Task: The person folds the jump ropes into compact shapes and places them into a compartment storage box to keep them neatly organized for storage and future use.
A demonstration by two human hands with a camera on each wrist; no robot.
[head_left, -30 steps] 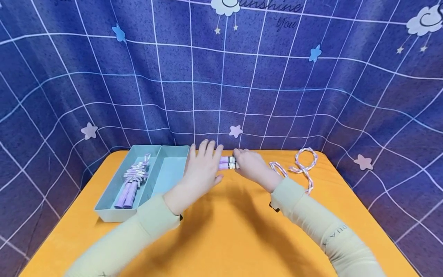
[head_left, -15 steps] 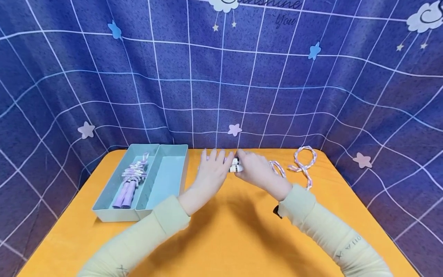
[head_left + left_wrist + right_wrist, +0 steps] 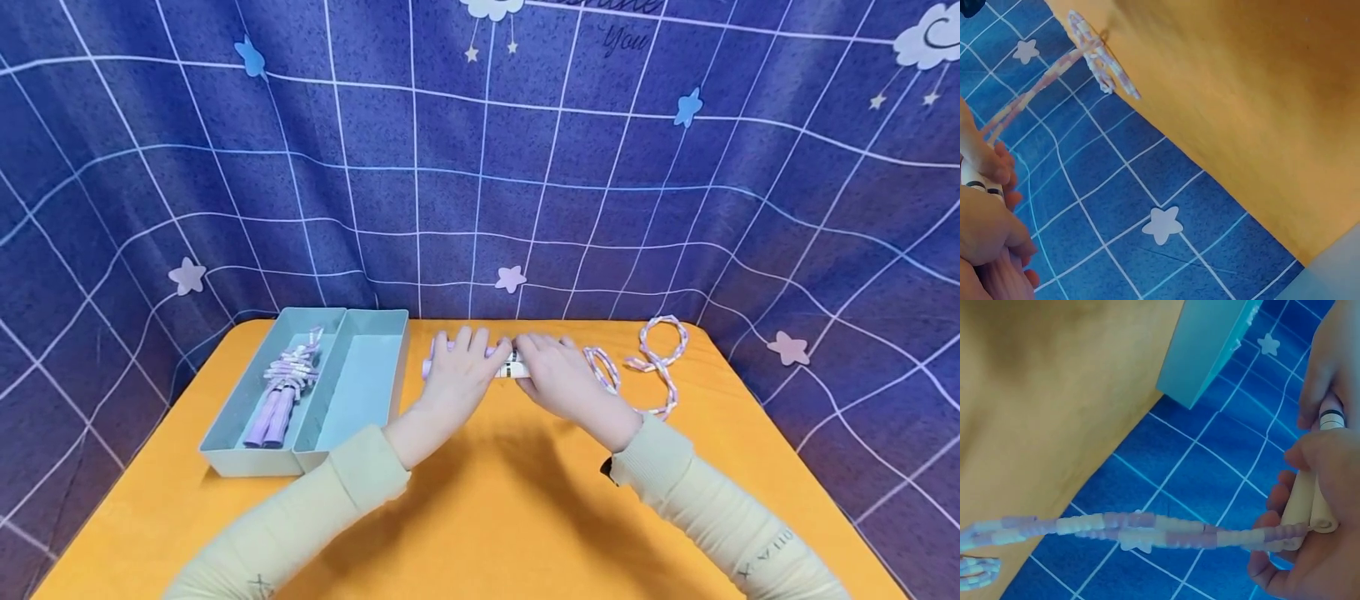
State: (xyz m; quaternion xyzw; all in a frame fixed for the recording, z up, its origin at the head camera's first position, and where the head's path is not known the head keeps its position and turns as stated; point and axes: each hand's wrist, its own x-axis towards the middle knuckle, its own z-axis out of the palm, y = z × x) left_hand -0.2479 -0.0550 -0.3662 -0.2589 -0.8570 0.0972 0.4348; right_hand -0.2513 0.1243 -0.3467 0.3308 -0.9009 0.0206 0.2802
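Side by side at the back middle of the table, two jump rope handles are held in both hands, purple at one end and white at the other, with black bands. My left hand grips the purple part, which shows below its fingers in the left wrist view. The white ends are in my right hand, its fingers curled round them. From those ends a doubled beaded rope, pink-purple and white, trails off; its far part lies looped at the table's back right.
A light blue two-part box stands at the left. Its left compartment holds another jump rope, bundled, with purple handles. Behind the orange-covered table hangs a blue checked curtain with stars.
My left hand has shifted right along the handles, close up to my right hand, and its fingers now bend over them. My right hand stays around the white ends, moved only slightly.
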